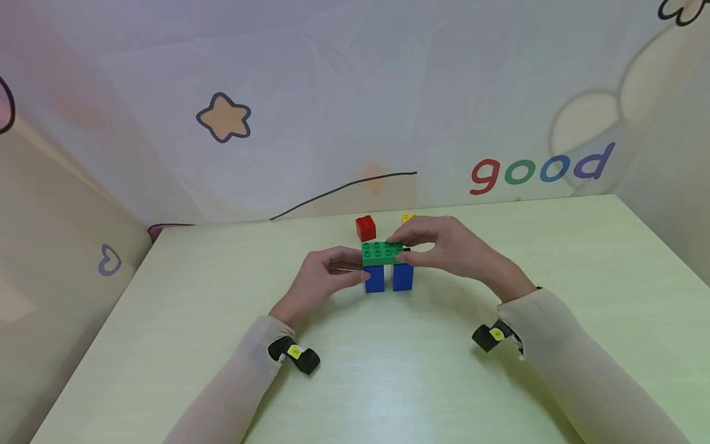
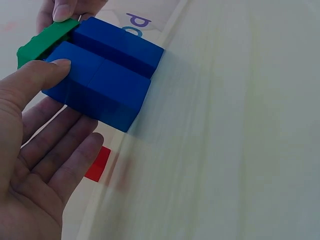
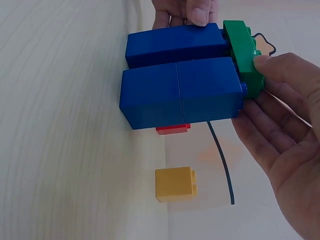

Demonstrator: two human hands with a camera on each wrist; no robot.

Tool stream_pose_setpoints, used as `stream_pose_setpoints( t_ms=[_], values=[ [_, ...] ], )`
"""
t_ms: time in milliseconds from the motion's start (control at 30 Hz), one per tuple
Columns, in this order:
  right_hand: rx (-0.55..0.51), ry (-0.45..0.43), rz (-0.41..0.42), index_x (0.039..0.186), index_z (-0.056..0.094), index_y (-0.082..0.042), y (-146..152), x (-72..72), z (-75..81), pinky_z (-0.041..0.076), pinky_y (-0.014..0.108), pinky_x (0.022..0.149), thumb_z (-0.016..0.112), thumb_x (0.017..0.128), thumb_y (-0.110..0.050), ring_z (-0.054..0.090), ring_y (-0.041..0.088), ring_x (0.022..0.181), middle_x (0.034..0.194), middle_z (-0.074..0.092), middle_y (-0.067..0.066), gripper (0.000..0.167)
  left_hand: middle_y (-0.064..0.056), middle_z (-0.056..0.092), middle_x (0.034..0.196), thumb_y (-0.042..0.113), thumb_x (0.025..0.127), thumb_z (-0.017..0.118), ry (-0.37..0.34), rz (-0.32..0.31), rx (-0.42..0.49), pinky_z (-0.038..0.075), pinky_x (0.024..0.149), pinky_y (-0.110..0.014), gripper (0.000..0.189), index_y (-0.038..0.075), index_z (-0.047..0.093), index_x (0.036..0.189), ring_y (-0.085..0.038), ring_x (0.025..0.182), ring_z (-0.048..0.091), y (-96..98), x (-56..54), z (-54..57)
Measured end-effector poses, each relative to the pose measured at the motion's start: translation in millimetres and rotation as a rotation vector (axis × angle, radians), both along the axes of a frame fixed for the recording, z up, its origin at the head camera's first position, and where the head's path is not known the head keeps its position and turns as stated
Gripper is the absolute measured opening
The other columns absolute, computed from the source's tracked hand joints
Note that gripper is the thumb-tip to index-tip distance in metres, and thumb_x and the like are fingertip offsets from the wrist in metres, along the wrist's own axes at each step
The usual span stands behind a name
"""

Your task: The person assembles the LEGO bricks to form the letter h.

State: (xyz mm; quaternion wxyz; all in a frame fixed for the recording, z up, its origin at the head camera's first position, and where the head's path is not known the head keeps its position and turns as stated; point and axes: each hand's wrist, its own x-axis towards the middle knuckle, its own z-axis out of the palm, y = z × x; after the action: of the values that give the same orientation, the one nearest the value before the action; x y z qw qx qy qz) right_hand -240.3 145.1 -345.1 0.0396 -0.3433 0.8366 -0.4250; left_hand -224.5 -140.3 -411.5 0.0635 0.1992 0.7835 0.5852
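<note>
Bricks of smooth, hard-looking plastic made up the piece between the hands: a green brick [image 1: 379, 254] lay across the left blue column [image 1: 375, 281] and the right blue column [image 1: 402, 280], which stood upright side by side on the tabletop [image 1: 166, 320], a narrow gap between them. Seams suggested two bricks in each column.

The fingers of the left hand [image 1: 318, 280] pinched the upper part of the left blue column, thumb on its near face. Those of the right hand [image 1: 457, 250] were clamped on the green brick near its right end, thumb on the near long side. Behind stood a red brick [image 1: 366, 228] and a yellow brick [image 3: 173, 183].

Everything looked light, stiff and hard to break, though glossy flat sides could slide under a loose pinch. Joints were probably the weak spots: blue studs showed beside the green brick in the right wrist view, so that end seemed not fully seated. Its long sides offered the surest hold, and a column was best steadied just below the joint, since a sideways push might tip it or split its seam.
</note>
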Motion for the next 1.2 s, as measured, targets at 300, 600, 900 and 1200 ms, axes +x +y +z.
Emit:
stream_pose_setpoints(
  t_ms=[300,600,900,1200],
  values=[
    [-0.012,0.008,0.023,0.125,0.077,-0.006,1.6,-1.0,-2.2,0.054,0.058,0.103,0.080,0.095,-0.005,0.067,0.026,0.112,0.122,0.072,0.006,0.030,-0.002,0.076,0.123,0.014,0.097,0.081,0.005,0.003,-0.007,0.059,0.097,-0.036,0.033,0.009,0.075,0.129,-0.021,0.113,0.072,0.5,0.3,1.9],
    [-0.011,0.018,0.034,0.126,0.076,-0.005,1.5,-1.5,-3.0,0.055,0.057,0.103,0.079,0.096,-0.006,0.067,0.027,0.115,0.124,0.071,0.008,0.030,-0.003,0.075,0.125,0.014,0.097,0.081,-0.006,0.009,0.001,0.059,0.097,-0.035,0.035,0.008,0.074,0.130,-0.022,0.115,0.072,1.5,0.5,2.8],
    [0.004,-0.004,0.008,0.126,0.077,-0.005,0.4,0.2,-2.8,0.055,0.059,0.102,0.080,0.096,-0.006,0.067,0.029,0.116,0.126,0.071,0.010,0.031,-0.006,0.073,0.130,0.009,0.097,0.079,0.030,0.009,0.102,0.059,0.098,-0.035,0.041,0.009,0.070,0.137,-0.026,0.118,0.071,4.0,2.4,5.6],
    [-0.012,-0.005,0.008,0.126,0.077,-0.004,0.6,1.1,-3.3,0.055,0.056,0.102,0.080,0.095,-0.005,0.067,0.028,0.114,0.125,0.071,0.010,0.030,-0.006,0.077,0.122,0.011,0.096,0.081,0.056,0.062,0.158,0.060,0.095,-0.036,0.035,0.008,0.075,0.131,-0.025,0.109,0.075,8.8,5.6,7.3]
  ],
)
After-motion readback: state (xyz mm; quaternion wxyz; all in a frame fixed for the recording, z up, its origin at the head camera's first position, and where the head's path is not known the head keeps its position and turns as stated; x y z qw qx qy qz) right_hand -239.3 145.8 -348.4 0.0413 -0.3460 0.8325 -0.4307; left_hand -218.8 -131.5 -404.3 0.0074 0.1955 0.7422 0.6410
